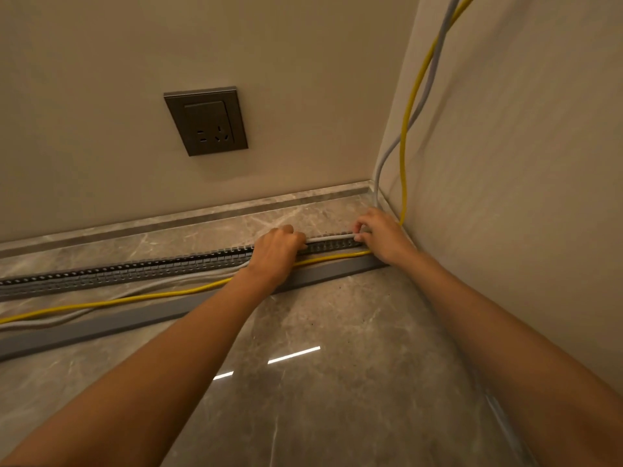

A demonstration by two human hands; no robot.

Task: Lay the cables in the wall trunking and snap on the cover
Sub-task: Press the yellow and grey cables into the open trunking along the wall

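Slotted grey plastic trunking (135, 269) lies flat on the polished grey marble floor (320, 382), parallel to the beige wall and running into the right-hand corner. Its channel is open, comb-like teeth visible along both edges.

Head view only. Pale grey round cable (332, 236) drops down the corner, then runs along the top of the trunking between the two hands. Left hand (274, 252) is curled closed over the trunking and this cable, knuckles up. Right hand (382, 235), close to the corner, pinches the same cable between thumb and fingertips. Yellow round cable (135, 299) also descends the corner and lies on the floor just in front of the trunking, outside the channel. Long flat grey cover strip (101, 326) lies nearer the person, alongside the yellow cable, unattached. Dark grey wall socket (206, 120) sits above.
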